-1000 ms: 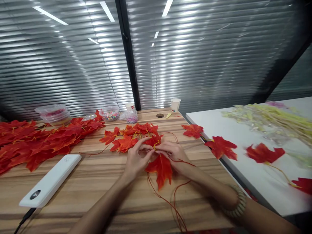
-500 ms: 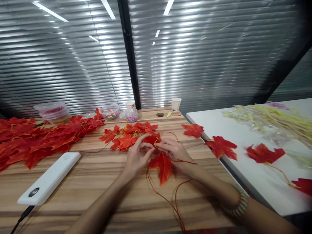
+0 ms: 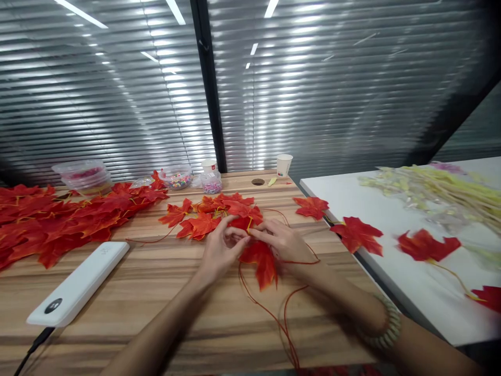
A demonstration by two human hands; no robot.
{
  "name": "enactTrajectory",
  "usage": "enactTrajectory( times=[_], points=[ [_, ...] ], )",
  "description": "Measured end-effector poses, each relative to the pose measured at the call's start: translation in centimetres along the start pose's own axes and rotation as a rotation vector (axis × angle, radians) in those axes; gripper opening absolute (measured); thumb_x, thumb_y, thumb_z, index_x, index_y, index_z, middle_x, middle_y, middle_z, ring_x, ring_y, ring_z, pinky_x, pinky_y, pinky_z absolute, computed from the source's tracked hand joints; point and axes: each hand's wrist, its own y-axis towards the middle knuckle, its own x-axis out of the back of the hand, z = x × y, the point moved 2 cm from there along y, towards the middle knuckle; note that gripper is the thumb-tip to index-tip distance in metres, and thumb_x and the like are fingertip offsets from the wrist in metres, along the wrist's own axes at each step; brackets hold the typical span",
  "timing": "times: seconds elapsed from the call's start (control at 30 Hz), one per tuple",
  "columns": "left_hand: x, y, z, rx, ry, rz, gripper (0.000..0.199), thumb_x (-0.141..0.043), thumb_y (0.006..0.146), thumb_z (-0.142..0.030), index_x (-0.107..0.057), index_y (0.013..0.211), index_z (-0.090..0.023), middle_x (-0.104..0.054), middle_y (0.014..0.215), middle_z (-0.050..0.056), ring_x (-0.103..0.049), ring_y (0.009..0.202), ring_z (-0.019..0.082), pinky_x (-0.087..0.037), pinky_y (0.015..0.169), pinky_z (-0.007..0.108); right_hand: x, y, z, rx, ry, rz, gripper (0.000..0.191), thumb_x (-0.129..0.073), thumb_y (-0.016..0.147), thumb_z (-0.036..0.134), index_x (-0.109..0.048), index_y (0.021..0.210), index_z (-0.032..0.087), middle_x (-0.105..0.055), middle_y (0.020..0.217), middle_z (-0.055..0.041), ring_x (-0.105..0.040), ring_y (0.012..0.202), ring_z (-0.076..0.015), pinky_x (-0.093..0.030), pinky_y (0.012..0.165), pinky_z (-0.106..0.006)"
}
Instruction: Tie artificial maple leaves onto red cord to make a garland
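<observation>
Over the middle of the wooden table, my left hand (image 3: 222, 245) is closed in a pinch on the yellow stem (image 3: 249, 224) of a red leaf. Fingertips of my right hand (image 3: 279, 240) press together at the same stem, from the right side. A red-orange leaf (image 3: 263, 265) hangs just below the fingers. Thin red cord (image 3: 270, 312) loops round my right wrist and runs down to the table's front edge. Behind my hands lies a small cluster of red leaves (image 3: 203, 224) with yellow stems.
At left are a large pile of red leaves (image 3: 70, 222) and a white power bank (image 3: 80, 284) with a cable. Bead tubs (image 3: 179, 179) and a paper cup (image 3: 284, 165) stand at the back. Single leaves (image 3: 357, 235) lie toward the white table (image 3: 415, 297) at right.
My right fingers have shifted slightly and look straighter near the stem. The hanging leaf has moved up a little, and the cord loop by my right wrist has opened wider.
</observation>
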Motion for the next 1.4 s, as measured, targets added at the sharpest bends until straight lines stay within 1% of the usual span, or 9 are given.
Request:
enactTrajectory(
  times=[0.13, 0.2, 0.33, 0.5, 0.63, 0.77, 1.03, 1.3, 1.4],
  points=[
    [0.0, 0.2, -0.1, 0.09, -0.13, 0.008, 0.037, -0.064, 0.067, -0.023, -0.038, 0.093, -0.018, -0.062, 0.07, -0.001, -0.06, 0.067, 0.013, -0.048, 0.064, 0.026, 0.4, 0.1, 0.2, 0.014, -0.112, 0.021, 0.034, -0.037, 0.085, 0.007, -0.056, 0.11, 0.021, -0.058, 0.089, -0.0074, -0.05, 0.08, -0.0157, -0.044, 0.066, -0.027],
    [0.1, 0.3, -0.2, 0.118, -0.168, 0.036, 0.035, -0.065, 0.066, -0.023, -0.037, 0.087, -0.018, -0.062, 0.07, -0.002, -0.061, 0.067, 0.013, -0.048, 0.064, 0.026, 0.6, 0.2, 0.3, 0.013, -0.135, 0.027, 0.034, -0.038, 0.085, 0.008, -0.056, 0.11, 0.02, -0.058, 0.09, -0.0082, -0.051, 0.081, -0.0163, -0.044, 0.064, -0.027],
    [0.1, 0.4, -0.6, 0.166, -0.168, 0.077, 0.034, -0.067, 0.064, -0.023, -0.037, 0.081, -0.018, -0.062, 0.069, -0.002, -0.061, 0.065, 0.012, -0.047, 0.063, 0.024, 0.7, 0.2, 0.4, 0.022, -0.139, 0.023, 0.033, -0.037, 0.085, 0.008, -0.057, 0.108, 0.02, -0.058, 0.091, -0.0087, -0.051, 0.082, -0.0168, -0.045, 0.065, -0.027],
    [0.0, 0.3, -0.5, 0.226, -0.178, 0.087, 0.041, -0.069, 0.06, -0.021, -0.029, 0.071, -0.02, -0.062, 0.068, -0.003, -0.06, 0.062, 0.01, -0.045, 0.06, 0.022, 0.6, 0.3, 0.3, 0.021, -0.116, 0.035, 0.03, -0.039, 0.085, 0.009, -0.059, 0.105, 0.019, -0.057, 0.09, -0.0082, -0.051, 0.08, -0.0164, -0.044, 0.063, -0.026],
    [-0.1, 0.2, -0.4, 0.25, -0.182, 0.092, 0.044, -0.069, 0.06, -0.022, -0.026, 0.07, -0.021, -0.061, 0.067, -0.004, -0.058, 0.059, 0.01, -0.043, 0.057, 0.023, 0.5, 0.3, -0.1, 0.05, -0.103, 0.043, 0.031, -0.037, 0.086, 0.008, -0.06, 0.104, 0.021, -0.057, 0.089, -0.0075, -0.049, 0.08, -0.0158, -0.043, 0.065, -0.027],
    [-0.1, 0.3, -0.3, 0.254, -0.191, 0.097, 0.044, -0.069, 0.06, -0.022, -0.027, 0.073, -0.021, -0.061, 0.066, -0.005, -0.058, 0.058, 0.01, -0.043, 0.057, 0.023, 0.7, 0.3, -0.4, 0.039, -0.09, 0.043, 0.03, -0.039, 0.086, 0.01, -0.06, 0.103, 0.022, -0.056, 0.091, -0.0072, -0.049, 0.085, -0.0161, -0.043, 0.069, -0.028],
    [0.1, 0.4, 0.0, 0.249, -0.186, 0.089, 0.044, -0.069, 0.06, -0.025, -0.027, 0.072, -0.021, -0.062, 0.068, -0.004, -0.06, 0.063, 0.011, -0.046, 0.061, 0.024, 0.8, 0.3, -0.4, 0.033, -0.056, 0.096, 0.029, -0.039, 0.087, 0.012, -0.061, 0.1, 0.024, -0.055, 0.086, -0.005, -0.049, 0.077, -0.0138, -0.04, 0.062, -0.024],
    [0.0, 0.3, 0.1, 0.252, -0.17, 0.101, 0.043, -0.069, 0.06, -0.025, -0.028, 0.071, -0.02, -0.062, 0.068, -0.004, -0.061, 0.063, 0.011, -0.047, 0.062, 0.026, 0.7, 0.3, -0.8, 0.054, -0.016, 0.068, 0.029, -0.039, 0.087, 0.012, -0.061, 0.101, 0.025, -0.056, 0.088, -0.0053, -0.048, 0.079, -0.0142, -0.04, 0.064, -0.024],
    [0.0, 0.3, 0.1, 0.251, -0.165, 0.105, 0.043, -0.07, 0.06, -0.025, -0.028, 0.07, -0.02, -0.062, 0.067, -0.004, -0.06, 0.063, 0.011, -0.047, 0.061, 0.025, 0.7, 0.3, -0.7, 0.057, -0.024, 0.067, 0.027, -0.041, 0.087, 0.013, -0.061, 0.1, 0.025, -0.055, 0.087, -0.0052, -0.048, 0.077, -0.014, -0.038, 0.061, -0.023]
  ],
)
